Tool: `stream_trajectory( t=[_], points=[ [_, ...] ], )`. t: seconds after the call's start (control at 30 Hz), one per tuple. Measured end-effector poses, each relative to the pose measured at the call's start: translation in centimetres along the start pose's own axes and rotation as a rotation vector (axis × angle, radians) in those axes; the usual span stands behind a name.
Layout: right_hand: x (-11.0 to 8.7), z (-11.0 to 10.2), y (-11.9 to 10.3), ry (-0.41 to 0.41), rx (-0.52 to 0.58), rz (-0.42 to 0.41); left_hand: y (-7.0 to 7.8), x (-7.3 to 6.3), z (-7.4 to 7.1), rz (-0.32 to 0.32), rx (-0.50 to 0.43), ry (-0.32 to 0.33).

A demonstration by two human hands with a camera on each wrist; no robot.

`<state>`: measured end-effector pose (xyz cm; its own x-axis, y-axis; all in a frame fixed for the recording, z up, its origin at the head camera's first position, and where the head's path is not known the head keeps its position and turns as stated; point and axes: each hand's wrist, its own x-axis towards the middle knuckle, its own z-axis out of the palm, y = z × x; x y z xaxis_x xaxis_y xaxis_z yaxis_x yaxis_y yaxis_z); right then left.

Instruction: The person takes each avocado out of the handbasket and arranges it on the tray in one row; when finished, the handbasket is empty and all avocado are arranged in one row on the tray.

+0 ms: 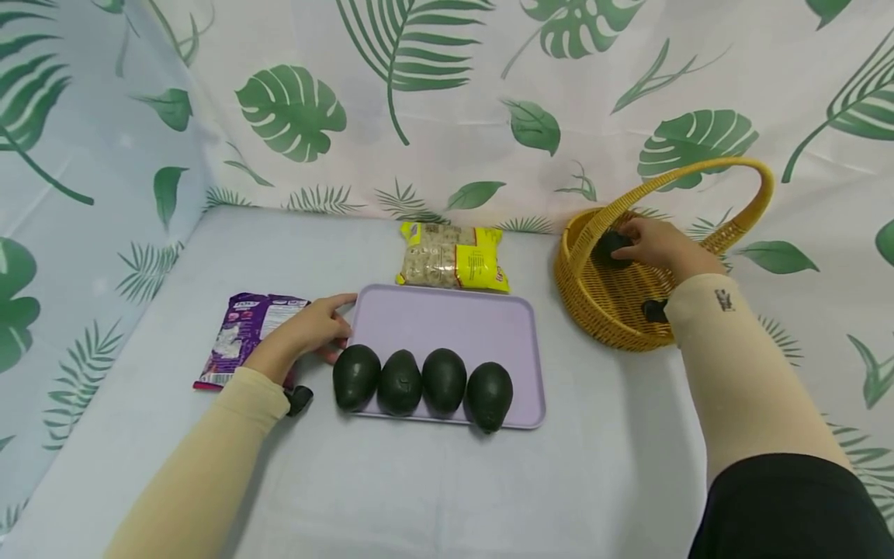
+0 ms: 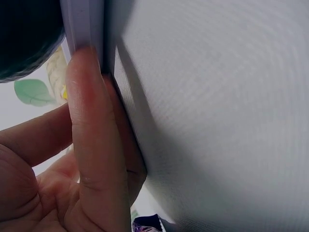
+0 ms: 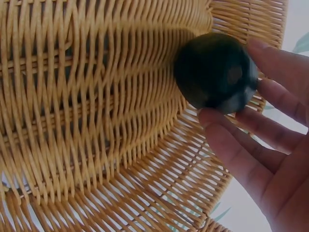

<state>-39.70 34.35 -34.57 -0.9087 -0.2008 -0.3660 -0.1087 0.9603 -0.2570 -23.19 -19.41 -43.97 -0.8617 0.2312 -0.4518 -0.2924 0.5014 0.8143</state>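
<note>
Inside the wicker basket (image 1: 615,310), at its far left side, my right hand (image 1: 660,244) holds a dark green avocado (image 1: 611,250) by its fingertips. The right wrist view shows this avocado (image 3: 215,72) close against the woven wall, thumb and fingers around one end. My left hand (image 1: 314,330) touches the left edge of a light purple tray (image 1: 447,318). One straight finger (image 2: 91,121) presses on the tray's rim (image 2: 84,24) in the left wrist view. Several avocados (image 1: 400,383) lie side by side along the tray's near edge, the rightmost (image 1: 489,396) overhanging its rim.
A purple snack bag (image 1: 240,334) lies left of the tray, partly behind my left forearm. Behind the tray is a yellow bag (image 1: 454,256) with a clear window. The basket's tall handle (image 1: 750,175) arches over my right hand. Leaf-printed cloth hangs behind and at the sides.
</note>
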Motion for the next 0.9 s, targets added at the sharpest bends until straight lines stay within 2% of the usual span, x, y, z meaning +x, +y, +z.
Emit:
stream_trajectory(
  t=[0.1, 0.4, 0.67, 0.9],
  points=[
    [0.3, 0.3, 0.1, 0.004, 0.037, 0.014, -0.1, 0.1, 0.0, -0.001, 0.000, 0.001],
    [0.6, 1.1, 0.4, -0.070, -0.004, 0.011, -0.2, 0.2, 0.1, -0.002, -0.003, -0.001],
    [0.1, 1.1, 0.0, -0.046, 0.033, -0.013, -0.2, 0.3, -0.1, -0.011, 0.001, 0.004],
    [0.4, 1.4, 0.6, -0.057, -0.003, 0.023, -0.1, 0.1, 0.0, -0.011, -0.002, 0.003]
  ],
)
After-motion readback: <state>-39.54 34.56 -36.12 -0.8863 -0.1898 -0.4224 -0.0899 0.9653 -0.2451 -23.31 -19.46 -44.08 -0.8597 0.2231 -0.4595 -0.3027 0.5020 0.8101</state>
